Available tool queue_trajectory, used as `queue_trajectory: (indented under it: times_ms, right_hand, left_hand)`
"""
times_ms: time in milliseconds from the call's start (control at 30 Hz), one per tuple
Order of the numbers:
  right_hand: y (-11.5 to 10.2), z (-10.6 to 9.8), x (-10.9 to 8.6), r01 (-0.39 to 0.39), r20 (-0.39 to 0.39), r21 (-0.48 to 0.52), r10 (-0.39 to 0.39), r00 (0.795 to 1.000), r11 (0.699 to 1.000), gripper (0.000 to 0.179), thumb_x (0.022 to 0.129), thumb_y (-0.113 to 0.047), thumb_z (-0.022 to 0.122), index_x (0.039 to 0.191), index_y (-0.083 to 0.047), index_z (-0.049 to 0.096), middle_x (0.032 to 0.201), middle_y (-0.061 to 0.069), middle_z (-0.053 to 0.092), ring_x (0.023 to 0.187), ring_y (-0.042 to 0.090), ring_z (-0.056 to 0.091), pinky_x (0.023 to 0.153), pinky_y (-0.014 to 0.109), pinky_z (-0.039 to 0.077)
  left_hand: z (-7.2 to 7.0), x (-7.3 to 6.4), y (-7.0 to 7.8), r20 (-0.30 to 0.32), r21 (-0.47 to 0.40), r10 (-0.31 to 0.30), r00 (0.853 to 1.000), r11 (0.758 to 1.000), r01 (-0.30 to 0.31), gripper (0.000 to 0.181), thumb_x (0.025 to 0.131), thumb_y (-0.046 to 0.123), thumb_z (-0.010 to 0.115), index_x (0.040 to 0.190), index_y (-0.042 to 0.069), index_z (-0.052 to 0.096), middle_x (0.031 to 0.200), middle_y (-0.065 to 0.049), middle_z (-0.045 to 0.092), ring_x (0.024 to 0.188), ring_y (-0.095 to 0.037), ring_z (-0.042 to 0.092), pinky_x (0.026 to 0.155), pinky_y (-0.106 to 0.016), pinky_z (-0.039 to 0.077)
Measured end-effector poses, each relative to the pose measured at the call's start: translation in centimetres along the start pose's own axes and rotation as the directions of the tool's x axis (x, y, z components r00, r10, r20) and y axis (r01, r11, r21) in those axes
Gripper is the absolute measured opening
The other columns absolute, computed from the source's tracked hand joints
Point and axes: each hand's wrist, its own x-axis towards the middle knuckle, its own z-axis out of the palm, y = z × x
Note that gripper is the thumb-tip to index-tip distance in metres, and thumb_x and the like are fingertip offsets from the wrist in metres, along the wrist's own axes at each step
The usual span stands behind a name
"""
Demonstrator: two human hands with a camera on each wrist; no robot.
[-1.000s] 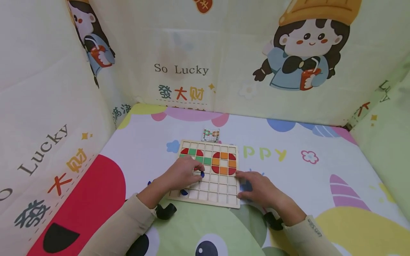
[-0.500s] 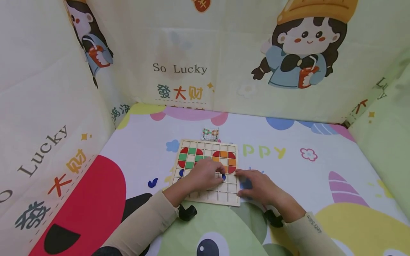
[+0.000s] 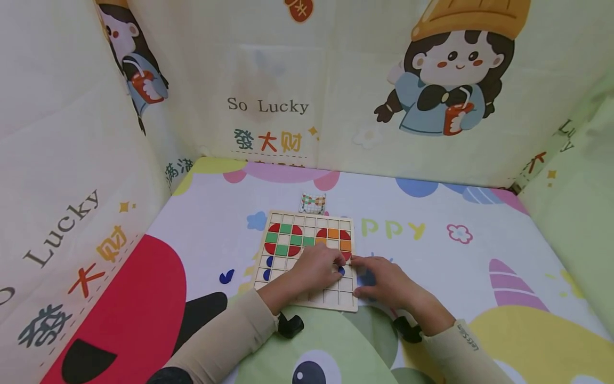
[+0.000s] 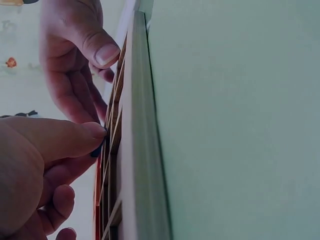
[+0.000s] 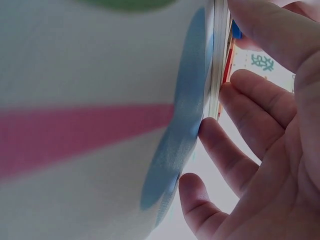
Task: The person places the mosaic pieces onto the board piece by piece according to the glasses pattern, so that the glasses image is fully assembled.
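Note:
A wooden grid board (image 3: pixel 331 306) lies on the table with coloured pieces in its cells. My left hand (image 3: pixel 314 269) reaches over its right part and pinches a small blue rounded piece (image 3: pixel 341 271) between thumb and index finger. The left wrist view shows that blue piece (image 4: pixel 97 150) right at the grid. My right hand (image 3: pixel 390 280) rests along the board's right edge, thumb and fingers spread. Green squares (image 3: pixel 282 249) and red rounded corners form a ring at left. Orange squares (image 3: pixel 345 245) with red corners stand at right, partly hidden. Two blue pieces (image 3: pixel 268 268) sit in the left column.
Loose blue pieces (image 3: pixel 226 276) lie on the cloth left of the board. Behind the board is a small pattern card (image 3: pixel 313 203). Black wrist devices (image 3: pixel 290 325) sit by both cuffs. Printed cloth walls (image 3: pixel 268 69) enclose the table at back and sides.
My left hand has moved right across the board with a blue piece, from the middle to the right side. The left ring and two blue pieces came into view. My right hand has stayed put.

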Motion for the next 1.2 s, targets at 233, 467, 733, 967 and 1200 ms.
queue_trajectory:
  times_ms: [233, 467, 733, 967, 1200]
  right_hand:
    - [-0.06, -0.02, -0.07, -0.002, 0.000, 0.002, 0.002, 1.000, 1.000, 0.064, 0.082, -0.027, 0.083, 0.138, -0.008, 0.058, 0.137, 0.012, 0.059, 0.125, 0.037, 0.052, 0.101, 0.061, 0.039]
    - [0.00, 0.10, -0.04, 0.010, -0.001, -0.002, -0.010, 1.000, 1.000, 0.065, 0.083, -0.030, 0.083, 0.138, -0.008, 0.058, 0.136, 0.012, 0.059, 0.124, 0.037, 0.052, 0.101, 0.061, 0.039]
    - [-0.07, 0.03, -0.13, 0.018, -0.011, -0.010, -0.018, 1.000, 1.000, 0.065, 0.082, -0.030, 0.083, 0.138, -0.009, 0.058, 0.137, 0.012, 0.059, 0.125, 0.037, 0.052, 0.101, 0.061, 0.039]
    - [-0.20, -0.07, -0.18, 0.009, -0.001, -0.005, -0.009, 1.000, 1.000, 0.066, 0.083, -0.033, 0.082, 0.140, -0.010, 0.058, 0.138, 0.012, 0.058, 0.127, 0.038, 0.050, 0.101, 0.064, 0.037]
    - [-0.28, -0.08, -0.09, -0.003, 0.000, -0.002, 0.003, 1.000, 1.000, 0.066, 0.083, -0.033, 0.082, 0.140, -0.010, 0.057, 0.138, 0.013, 0.058, 0.126, 0.038, 0.050, 0.101, 0.064, 0.037]
  left_hand:
    - [0.10, 0.14, -0.08, 0.003, -0.009, 0.001, 1.000, 1.000, -0.001, 0.018, 0.088, 0.023, 0.078, 0.105, 0.020, 0.075, 0.099, 0.011, 0.070, 0.096, -0.013, 0.052, 0.089, -0.035, 0.042]
    - [0.31, 0.20, -0.31, -0.003, -0.010, -0.042, 0.999, 0.999, 0.042, 0.017, 0.086, 0.028, 0.079, 0.101, 0.021, 0.074, 0.094, 0.012, 0.066, 0.095, -0.013, 0.051, 0.087, -0.035, 0.044]
    - [0.32, 0.35, -0.14, -0.001, -0.029, -0.028, 1.000, 0.999, 0.028, 0.017, 0.087, 0.027, 0.078, 0.101, 0.020, 0.074, 0.091, 0.012, 0.065, 0.094, -0.013, 0.051, 0.087, -0.036, 0.043]
    - [0.29, 0.50, 0.06, 0.009, -0.050, -0.022, 1.000, 0.998, 0.023, 0.017, 0.087, 0.024, 0.078, 0.102, 0.020, 0.073, 0.092, 0.013, 0.065, 0.095, -0.013, 0.051, 0.086, -0.035, 0.043]
    - [0.54, 0.63, 0.13, -0.002, -0.076, -0.037, 0.999, 0.996, 0.036, 0.014, 0.087, 0.024, 0.078, 0.100, 0.020, 0.072, 0.091, 0.014, 0.065, 0.093, -0.012, 0.052, 0.084, -0.036, 0.041]
